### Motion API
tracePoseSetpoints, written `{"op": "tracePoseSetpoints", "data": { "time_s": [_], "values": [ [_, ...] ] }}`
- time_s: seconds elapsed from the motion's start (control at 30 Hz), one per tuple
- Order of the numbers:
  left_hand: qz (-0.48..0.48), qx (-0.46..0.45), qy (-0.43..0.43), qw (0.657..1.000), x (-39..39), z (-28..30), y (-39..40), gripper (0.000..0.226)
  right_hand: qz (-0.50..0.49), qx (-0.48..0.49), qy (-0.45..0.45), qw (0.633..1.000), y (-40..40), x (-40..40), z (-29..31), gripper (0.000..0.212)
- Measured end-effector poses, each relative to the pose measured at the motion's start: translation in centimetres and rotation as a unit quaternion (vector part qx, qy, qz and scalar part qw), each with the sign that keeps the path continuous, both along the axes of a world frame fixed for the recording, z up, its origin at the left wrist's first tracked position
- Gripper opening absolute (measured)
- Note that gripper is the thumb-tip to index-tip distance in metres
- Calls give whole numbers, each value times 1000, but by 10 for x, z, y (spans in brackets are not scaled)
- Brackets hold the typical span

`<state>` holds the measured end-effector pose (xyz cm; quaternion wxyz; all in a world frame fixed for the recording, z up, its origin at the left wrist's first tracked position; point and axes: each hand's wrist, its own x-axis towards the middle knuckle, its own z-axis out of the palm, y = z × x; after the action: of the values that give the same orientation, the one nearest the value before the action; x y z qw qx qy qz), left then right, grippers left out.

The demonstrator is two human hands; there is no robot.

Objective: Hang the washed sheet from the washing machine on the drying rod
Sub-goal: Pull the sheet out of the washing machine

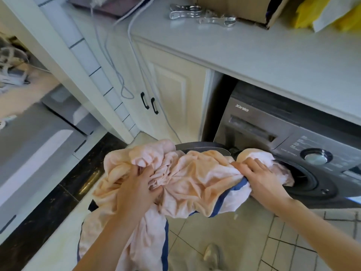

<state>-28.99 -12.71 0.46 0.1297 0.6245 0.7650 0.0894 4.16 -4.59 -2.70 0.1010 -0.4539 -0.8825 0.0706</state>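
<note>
Nearest the camera, 2 bare forearms reach forward from the bottom edge into 1 bunched sheet (187,180). Left hand (139,187): fingers curled deep into the wrinkled cloth at centre left, gripping a fold. Right hand (260,178): fingers curled over the cloth at the right, holding it just in front of the drum opening. Sheet: soft, crumpled, pale peach-pink fabric with dark blue edging; 1 end trails out of the round opening of the washing machine (304,145), the bulk is gathered between the hands, and a long part hangs down toward the floor (224,231) at near left. Washing machine: 1 dark grey front-loader, right, set under a pale smooth countertop (254,53), with 1 round silver dial. On the far countertop lie 3 shiny metal clips (201,15) beside 1 cardboard box (246,8). Cupboard (172,90), left of the machine: cream panelled doors with 2 black handles; thin white cords hang in front of it. Floor: pale square tiles with dark grout.
</note>
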Motion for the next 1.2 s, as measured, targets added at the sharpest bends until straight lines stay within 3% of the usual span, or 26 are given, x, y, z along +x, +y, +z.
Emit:
{"op": "tracePoseSetpoints", "data": {
  "time_s": [0.47,0.6,0.73,0.93,1.2],
  "values": [
    [-172,-17,-28,985,-138,38,64,41,-128,76,-40,988,-40,-141,76,84],
    [-191,-16,-26,981,-156,47,72,48,-153,81,-51,983,-58,-165,90,88],
    [-202,-11,-32,979,-164,55,69,49,-178,65,-34,981,-68,-178,100,76],
    [-182,5,-73,981,-177,66,58,51,-199,38,1,979,-81,-192,122,74],
    [-188,54,-114,974,-203,92,44,52,-212,43,-18,976,-101,-221,171,71]
  ]
}}
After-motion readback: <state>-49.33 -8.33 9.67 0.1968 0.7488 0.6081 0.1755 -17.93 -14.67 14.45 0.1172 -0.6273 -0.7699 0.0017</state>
